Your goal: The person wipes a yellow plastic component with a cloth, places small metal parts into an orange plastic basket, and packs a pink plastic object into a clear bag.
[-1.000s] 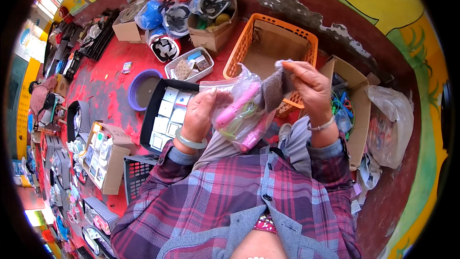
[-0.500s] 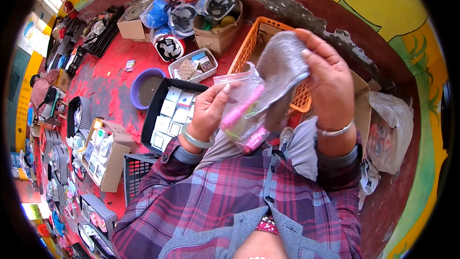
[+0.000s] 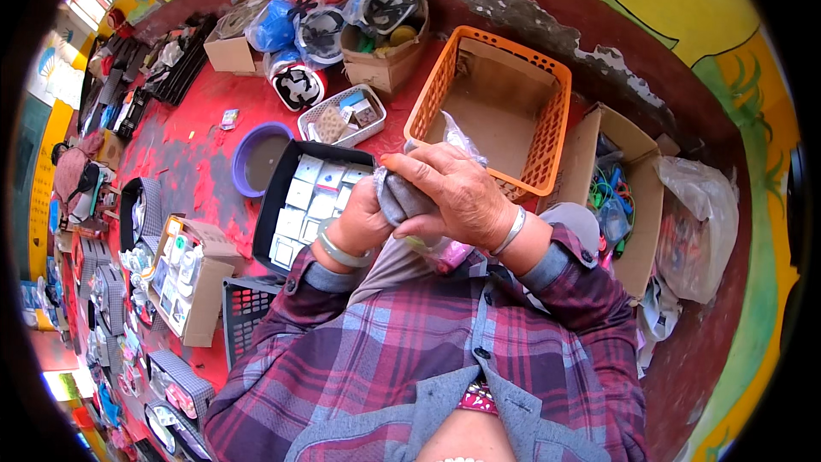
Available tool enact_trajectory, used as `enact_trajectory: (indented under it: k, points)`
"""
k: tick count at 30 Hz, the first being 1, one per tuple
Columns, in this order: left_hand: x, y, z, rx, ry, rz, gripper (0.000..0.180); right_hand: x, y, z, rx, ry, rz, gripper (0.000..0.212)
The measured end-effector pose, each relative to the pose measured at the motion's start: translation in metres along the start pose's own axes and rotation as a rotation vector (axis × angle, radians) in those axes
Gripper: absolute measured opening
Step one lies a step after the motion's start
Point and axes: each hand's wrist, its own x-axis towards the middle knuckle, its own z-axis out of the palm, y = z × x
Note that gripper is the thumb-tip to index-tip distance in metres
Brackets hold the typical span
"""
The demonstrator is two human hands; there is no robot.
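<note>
My two hands are together in front of my chest, over my lap. A grey cloth (image 3: 404, 198) is bunched over the fingers of my left hand (image 3: 359, 218). My right hand (image 3: 466, 192) lies over the cloth from the right, its fingers curled on it. Behind and below my right hand show parts of a clear plastic bag (image 3: 462, 139) with a pink item (image 3: 451, 255) inside. Most of the bag is hidden by my hands; its upper end sticks out past my right fingers.
Ahead stands an orange basket (image 3: 560, 120) lined with cardboard. A cardboard box (image 3: 641, 248) with cables and a plastic sack (image 3: 701, 239) are at the right. On the left are a black tray (image 3: 275, 205) of small white boxes, a purple basin (image 3: 242, 162) and a dark crate (image 3: 244, 308).
My right hand has come down and left, bringing the grey cloth onto my left hand and the bag. The cloth was spread out and is now bunched. The orange basket is more exposed.
</note>
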Motion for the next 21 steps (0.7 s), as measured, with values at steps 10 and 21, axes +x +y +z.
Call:
enact_trajectory:
  k: [10, 21]
  points:
    - [-0.007, 0.006, 0.007, -0.108, 0.272, 0.028, 0.015, -0.006, 0.024, 0.005, -0.176, 0.223, -0.119, 0.046]
    - [-0.003, 0.001, 0.017, -0.259, 0.473, 0.147, 0.022, -0.023, 0.053, -0.014, -0.337, 0.075, -0.044, 0.022]
